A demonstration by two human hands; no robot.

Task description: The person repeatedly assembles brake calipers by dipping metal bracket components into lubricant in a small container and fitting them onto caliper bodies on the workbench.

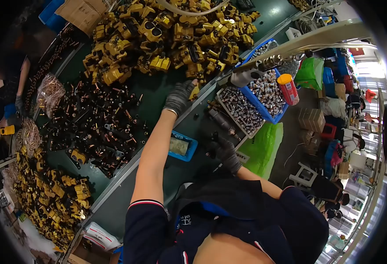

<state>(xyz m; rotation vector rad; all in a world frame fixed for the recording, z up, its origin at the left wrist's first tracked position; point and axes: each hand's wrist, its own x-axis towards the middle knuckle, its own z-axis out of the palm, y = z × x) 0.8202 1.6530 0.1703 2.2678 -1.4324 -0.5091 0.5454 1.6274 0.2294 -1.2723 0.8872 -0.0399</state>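
My left hand [179, 97], in a grey glove, reaches to the edge of the green work surface. Its fingers are closed at a gold caliper [194, 92], which is partly hidden beside the fingertips. A large heap of gold calipers [158, 35] lies just beyond. My right hand [227, 155], also gloved, is closer to my body with the fingers curled. Something dark shows at its fingertips, too dark to name. Near that hand lies a dark cylindrical tool [222, 121]. Between my hands sits a small blue tray [190, 150] with pale contents.
Small metal fittings fill a blue bin [285, 115] and a pale bin [251, 134] to the right. A red canister [287, 89] stands by them. Dark brackets and bolts [96, 127] cover the surface at left. Another person's gloved hand [19, 104] is at far left.
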